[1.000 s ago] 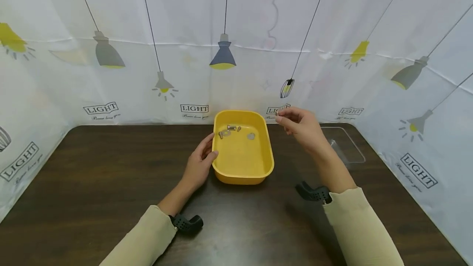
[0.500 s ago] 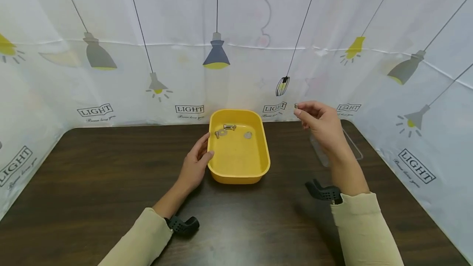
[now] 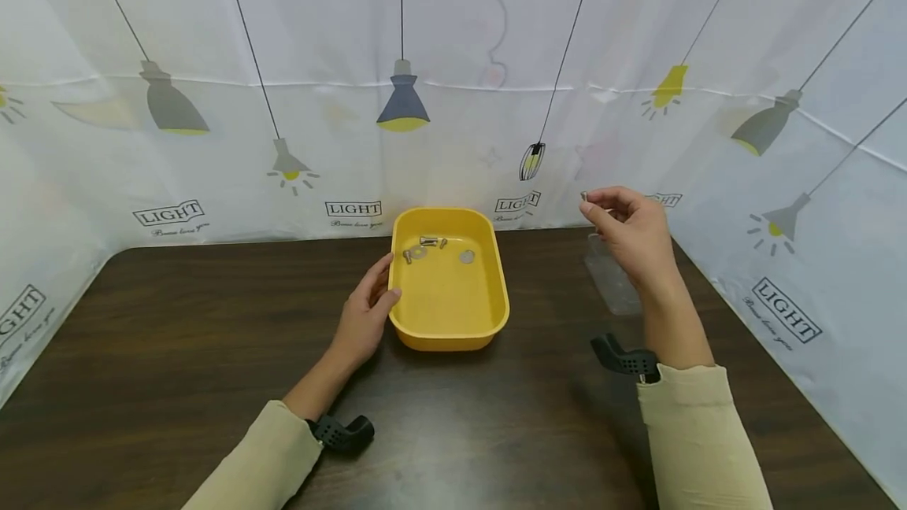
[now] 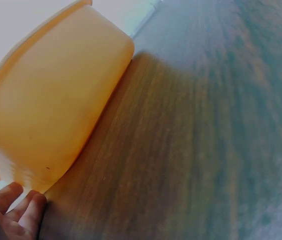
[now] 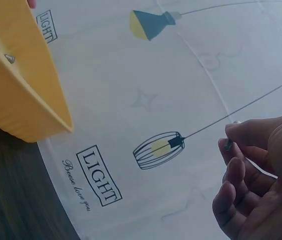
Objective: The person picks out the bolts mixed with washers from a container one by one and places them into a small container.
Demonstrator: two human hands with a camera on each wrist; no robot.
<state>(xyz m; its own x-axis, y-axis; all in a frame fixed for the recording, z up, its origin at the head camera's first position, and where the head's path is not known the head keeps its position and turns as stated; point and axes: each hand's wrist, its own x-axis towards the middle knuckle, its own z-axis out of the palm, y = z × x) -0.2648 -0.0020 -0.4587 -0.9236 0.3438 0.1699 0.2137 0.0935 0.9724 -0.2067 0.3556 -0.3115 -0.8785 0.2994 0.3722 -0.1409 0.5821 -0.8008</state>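
Observation:
My left hand (image 3: 363, 321) holds the left side of a yellow plastic tub (image 3: 453, 325) on the dark table, its thumb at the rim. In the left wrist view its fingertips (image 4: 33, 205) touch the tub's outer wall. Inside the tub lie several small metal bolts (image 3: 428, 241), a washer (image 3: 420, 253) and a flat grey disc (image 3: 467, 256). Raised to the right of the tub, my right hand (image 3: 634, 234) pinches a small metal screw (image 5: 228, 144) between thumb and forefinger. The fingertips hide part of that screw.
A clear plastic container (image 3: 612, 282) sits on the table below my right hand, partly covered by the hand and forearm. Behind the dark wooden table (image 3: 212, 337) hangs a white sheet (image 3: 283, 6) printed with lamps, which also lines the sides.
My right hand has moved right, away from the tub and over the clear container, carrying the screw. My left hand keeps its hold on the tub. The head view has shifted slightly.

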